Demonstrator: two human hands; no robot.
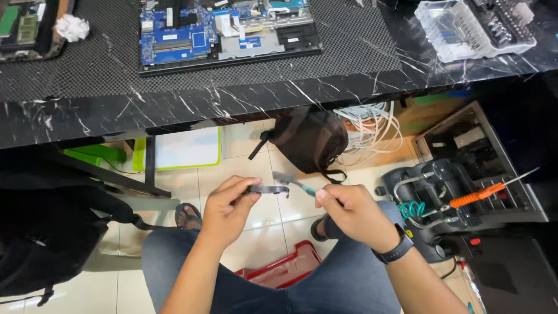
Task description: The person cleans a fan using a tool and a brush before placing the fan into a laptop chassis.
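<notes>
My left hand (228,209) pinches a thin dark flat strip (268,189), like a ribbon cable or small bracket, held level over my lap. My right hand (354,214), with a dark band on its wrist, grips a small brush with a teal handle (296,184); the brush head touches the strip's right end. Both hands hover above my knees in blue jeans, below the edge of the black marble table (174,104). An opened laptop (226,32) with its blue circuit board exposed lies on the table's woven mat.
A clear plastic bit case (465,26) sits at the table's right, another opened device (29,29) and crumpled tissue (71,27) at left. On the floor: a black bag (311,139), white cables (372,125), a red crate (285,270), an orange-handled screwdriver (479,195) on a machine.
</notes>
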